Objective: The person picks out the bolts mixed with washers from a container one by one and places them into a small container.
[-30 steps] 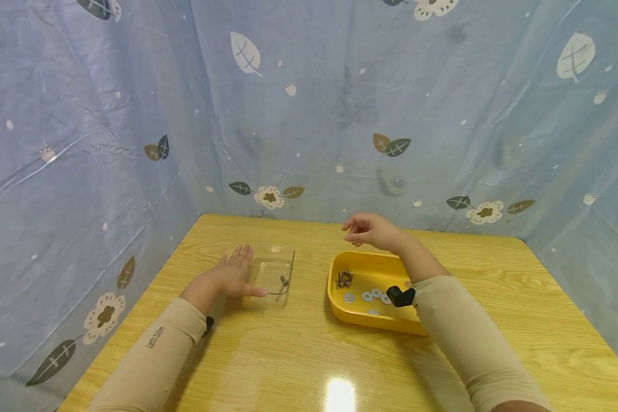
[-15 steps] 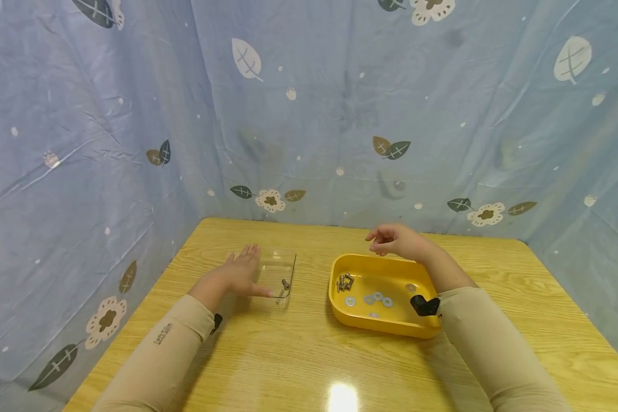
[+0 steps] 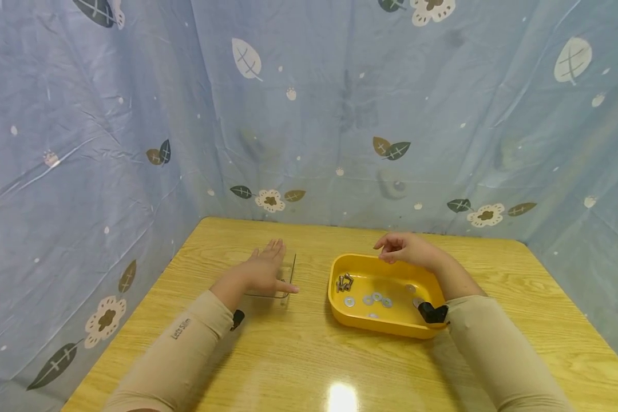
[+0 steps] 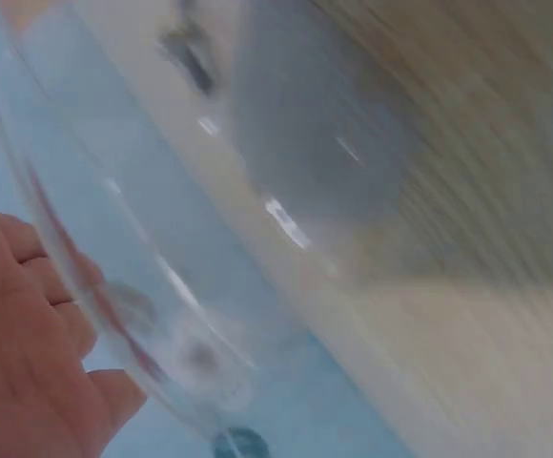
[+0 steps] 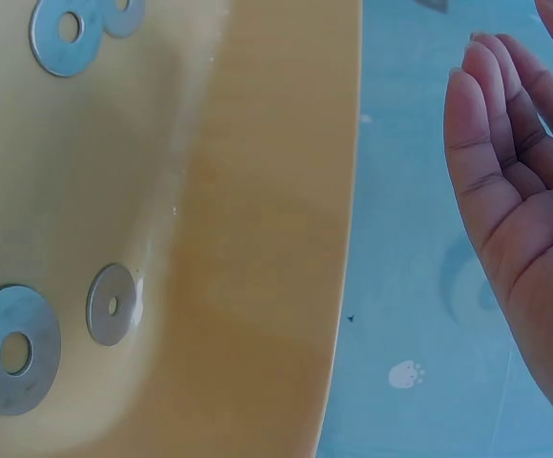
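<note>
My left hand [image 3: 260,272] spreads its fingers over a clear plastic box [image 3: 294,264] on the left of the table. Its thumb reaches past the box's front right corner; whether the palm touches the box I cannot tell. The left wrist view is blurred, with the box's transparent wall beside the fingers and a dark metal bolt [image 4: 193,62] inside. My right hand [image 3: 409,250] hovers over the back rim of a yellow tray [image 3: 381,327], fingers loosely bent and nothing visible in them. Inside the tray lie several bolts [image 3: 344,282] at the left and several flat washers [image 3: 377,297].
The wooden table [image 3: 288,366] carries both containers, with the tray to the right of the box. A blue patterned curtain [image 3: 319,114] hangs behind the table and along its sides. Light glares off the table near the front.
My left hand has shifted right across the clear box, covering most of it. The right hand has moved right and lower, from above the tray's back left to its back rim.
</note>
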A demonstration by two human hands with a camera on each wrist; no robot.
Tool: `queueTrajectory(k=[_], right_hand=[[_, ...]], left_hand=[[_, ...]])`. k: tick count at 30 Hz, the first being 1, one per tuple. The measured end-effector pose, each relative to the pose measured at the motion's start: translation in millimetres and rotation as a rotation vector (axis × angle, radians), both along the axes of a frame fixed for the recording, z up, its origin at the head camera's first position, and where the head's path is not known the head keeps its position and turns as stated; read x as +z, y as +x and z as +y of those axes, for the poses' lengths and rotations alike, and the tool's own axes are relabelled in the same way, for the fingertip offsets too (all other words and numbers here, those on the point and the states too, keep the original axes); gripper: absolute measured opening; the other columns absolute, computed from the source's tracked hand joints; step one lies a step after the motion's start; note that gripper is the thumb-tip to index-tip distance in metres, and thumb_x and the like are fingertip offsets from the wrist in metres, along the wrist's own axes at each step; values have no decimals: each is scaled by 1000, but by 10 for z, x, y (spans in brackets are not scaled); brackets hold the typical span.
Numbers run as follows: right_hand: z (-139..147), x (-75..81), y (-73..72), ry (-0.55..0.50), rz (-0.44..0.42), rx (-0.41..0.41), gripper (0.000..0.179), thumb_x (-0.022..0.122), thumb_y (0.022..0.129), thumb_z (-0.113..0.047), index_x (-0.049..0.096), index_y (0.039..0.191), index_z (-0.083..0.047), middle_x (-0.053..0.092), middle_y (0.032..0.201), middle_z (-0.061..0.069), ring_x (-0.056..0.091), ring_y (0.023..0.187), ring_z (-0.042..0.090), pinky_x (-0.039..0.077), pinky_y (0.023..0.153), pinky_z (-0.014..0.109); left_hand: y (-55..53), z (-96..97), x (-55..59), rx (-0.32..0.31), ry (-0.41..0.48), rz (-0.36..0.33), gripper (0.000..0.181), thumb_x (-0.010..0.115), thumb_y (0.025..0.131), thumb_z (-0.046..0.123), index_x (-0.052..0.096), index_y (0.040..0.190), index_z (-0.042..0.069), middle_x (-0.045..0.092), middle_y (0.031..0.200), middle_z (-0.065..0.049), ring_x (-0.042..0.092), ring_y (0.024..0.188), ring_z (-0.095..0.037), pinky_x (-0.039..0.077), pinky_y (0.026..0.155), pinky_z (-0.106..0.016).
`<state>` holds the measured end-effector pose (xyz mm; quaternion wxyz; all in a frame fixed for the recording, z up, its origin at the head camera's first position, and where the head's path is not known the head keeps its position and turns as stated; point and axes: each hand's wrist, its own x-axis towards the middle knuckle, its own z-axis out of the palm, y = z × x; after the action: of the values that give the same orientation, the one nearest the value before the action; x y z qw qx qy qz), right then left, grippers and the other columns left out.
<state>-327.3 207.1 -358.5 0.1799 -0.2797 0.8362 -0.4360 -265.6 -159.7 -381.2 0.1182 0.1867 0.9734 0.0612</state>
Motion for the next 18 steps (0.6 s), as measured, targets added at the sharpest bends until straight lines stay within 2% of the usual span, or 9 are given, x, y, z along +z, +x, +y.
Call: queueTrajectory(k=[7,9,14,18], right_hand=[[-13,-11,-14,-3,-5,6,29,59,90,-15,56,116,-2,57,97,27,54,89,43,44,82,51],[-10,-11,-24,-2,-2,10,29,58,90,-14,56,116,-2,57,98,27,54,89,43,44,83,51],[-22,-16,-32,7,3,16,29,59,90,-14,56,116,-2,58,97,26,54,91,44,44,83,51],[-43,-45,-28,6,3,18,30,60,89,-15,56,116,-2,58,97,27,54,90,43,44,83,51]], left_hand=[[21,430,-15,-98,-61,34,122,35,64,87,-7,146,7,-13,151,-9,-13,138,-23,3,109,-51],[31,530,-21,-118,-58,27,123,34,63,88,-7,146,7,-14,151,-9,-14,138,-22,2,109,-50],[55,702,-86,-162,-63,17,124,33,62,88,-6,146,6,-13,151,-9,-12,138,-23,2,110,-50],[92,786,-175,-164,-64,7,127,32,59,90,-5,147,6,-11,152,-9,-11,139,-22,1,109,-50]])
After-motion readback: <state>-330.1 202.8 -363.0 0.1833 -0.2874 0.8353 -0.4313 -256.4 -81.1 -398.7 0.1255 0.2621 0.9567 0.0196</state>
